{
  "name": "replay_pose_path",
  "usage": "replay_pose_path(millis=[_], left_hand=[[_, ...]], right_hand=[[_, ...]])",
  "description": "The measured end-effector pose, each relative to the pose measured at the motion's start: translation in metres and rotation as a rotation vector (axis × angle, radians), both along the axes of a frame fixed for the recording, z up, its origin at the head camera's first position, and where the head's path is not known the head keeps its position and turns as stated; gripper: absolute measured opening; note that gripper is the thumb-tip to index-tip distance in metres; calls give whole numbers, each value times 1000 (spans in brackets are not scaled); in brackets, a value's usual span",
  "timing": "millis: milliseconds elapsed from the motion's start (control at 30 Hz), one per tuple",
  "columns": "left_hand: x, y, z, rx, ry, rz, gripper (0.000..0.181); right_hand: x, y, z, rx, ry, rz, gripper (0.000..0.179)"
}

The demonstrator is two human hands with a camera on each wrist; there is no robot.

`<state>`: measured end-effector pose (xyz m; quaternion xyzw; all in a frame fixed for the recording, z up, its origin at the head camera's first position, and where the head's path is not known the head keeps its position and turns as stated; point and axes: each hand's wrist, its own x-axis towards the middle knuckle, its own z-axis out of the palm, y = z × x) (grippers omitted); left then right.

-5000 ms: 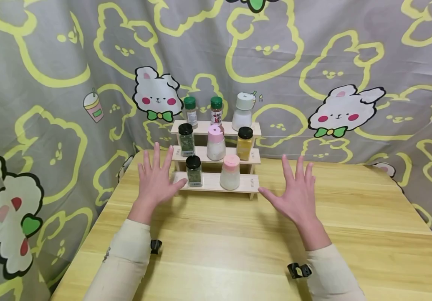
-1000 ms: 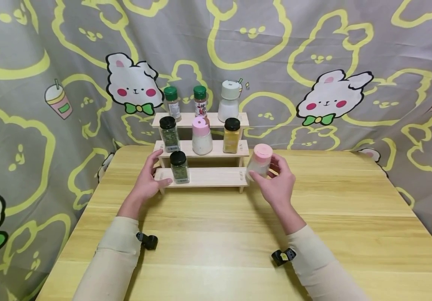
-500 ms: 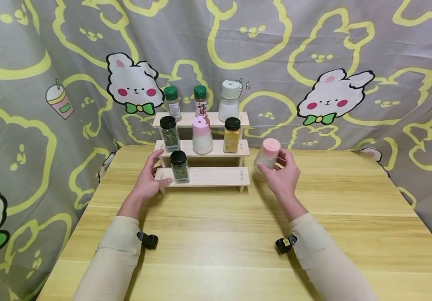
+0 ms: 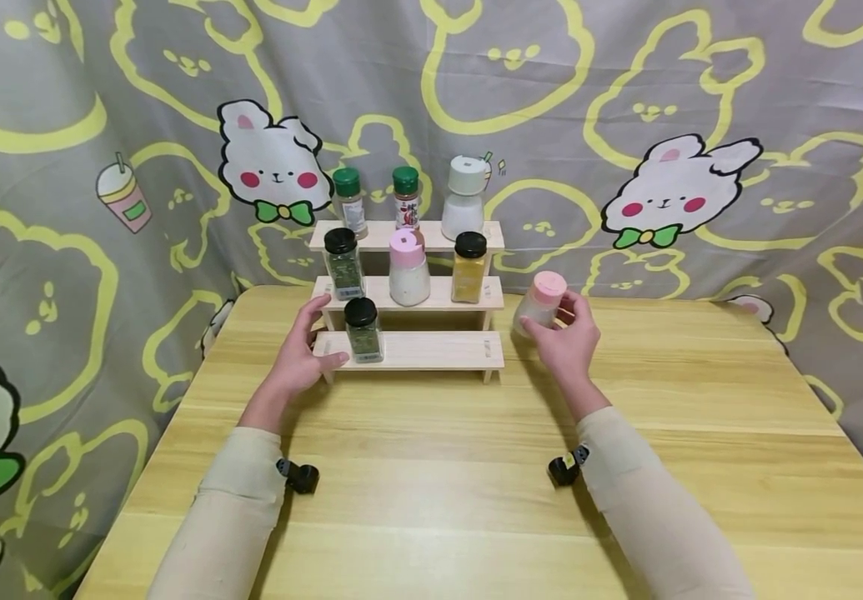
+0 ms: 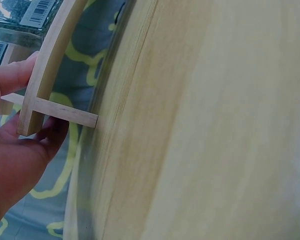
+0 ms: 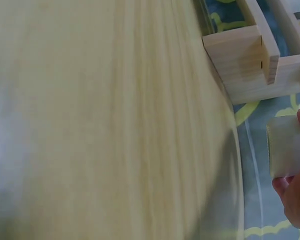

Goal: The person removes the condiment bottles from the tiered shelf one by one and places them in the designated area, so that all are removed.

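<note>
My right hand [image 4: 572, 340] grips a spice shaker [image 4: 536, 310] with a pink lid and frosted body, slightly tilted, to the right of a three-step wooden rack [image 4: 439, 350]. In the right wrist view the shaker's base [image 6: 290, 145] shows apart from the rack's side. My left hand [image 4: 298, 354] holds the left end of the bottom step; the left wrist view has its thumb on top of the wooden board [image 5: 45, 70] and fingers beneath. Close to that thumb stands a black-capped jar of green herbs [image 4: 364, 333], alone on the bottom step.
On the middle step are another herb jar [image 4: 344, 265], a shaker with a purple-pink lid [image 4: 408, 271] and a yellow spice jar [image 4: 469, 271]. The top step bears two green-capped bottles [image 4: 405, 200] and a white-lidded shaker [image 4: 464, 200]. A patterned curtain [image 4: 551, 108] hangs behind the wooden table [image 4: 431, 500].
Both hands were spread beside the rack at first. My left hand took hold of its left end. The pink-lidded shaker left the bottom step in my right hand and moved rightward.
</note>
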<state>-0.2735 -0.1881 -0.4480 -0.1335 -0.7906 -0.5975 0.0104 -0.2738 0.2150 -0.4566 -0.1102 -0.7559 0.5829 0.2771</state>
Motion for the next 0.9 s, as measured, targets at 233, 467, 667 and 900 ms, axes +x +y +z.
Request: replay_pose_path(millis=[233,467,667,900], left_hand=[[-9,-6,-17,9,24,13,98],[-9,-4,-15,9,30,13,97],[-9,-4,-16,8,34,14,97],[-9,-4,-16,17,39,14,97]], right_hand=[[-13,3,-7,-10,-47,6,65],[-24,9,-14,6,-91,11,66],[-29,11,-18,19,-99,15,66],[-31,11,-22,32,-125,20,66]])
